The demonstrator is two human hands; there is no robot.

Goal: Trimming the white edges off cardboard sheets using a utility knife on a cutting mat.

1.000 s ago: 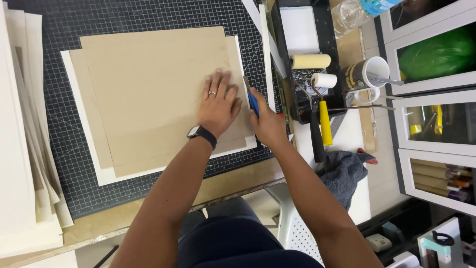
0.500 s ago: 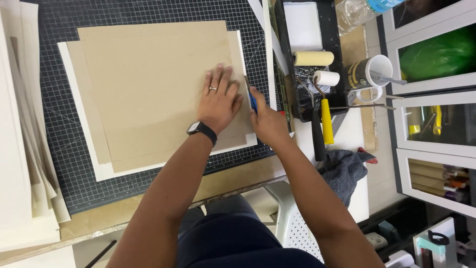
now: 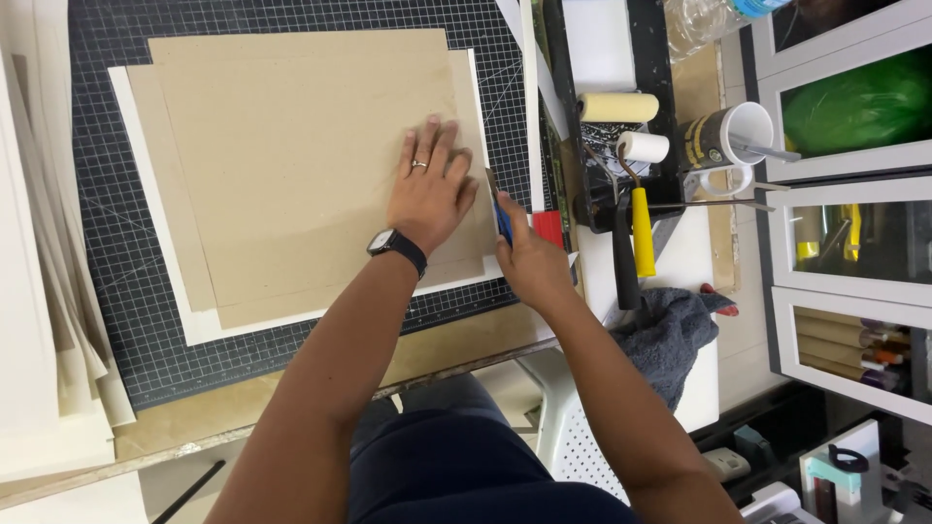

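Workbench seen from above, head view, covered by a dark gridded cutting mat [image 3: 126, 281].

Item 1: brown board [image 3: 291, 165], large, lying flat on a white sheet [image 3: 194, 325] whose margin shows along the board's left and near edges. Both sit mid-mat.

Item 2: left hand [image 3: 432, 189], fingers spread and flat, palm pressing the board near its right edge. It grasps nothing. Watch on the wrist, ring on one finger.

Item 3: right hand [image 3: 529, 262], closed around a blue-handled knife [image 3: 501, 215], its tip at the board's right edge, just beside the left hand.

Item 4: metal ruler [image 3: 530, 107], lying along the mat's right edge, apart from both hands.

Item 5: black tray [image 3: 649, 49] off the mat's right edge, holding a foam roller [image 3: 618, 107] and a smaller roller with a yellow handle [image 3: 642, 233].

Item 6: mug [image 3: 728, 136] right of the tray; grey cloth [image 3: 670, 330] at the worktop's near right corner.

Item 7: stack of pale boards [image 3: 44, 291] along the left edge.

Change since a second ago: the left hand sits slightly farther up the board and the knife hand has followed alongside it; board and sheet lie as before. Judged a cut or trim along that right edge, under way.
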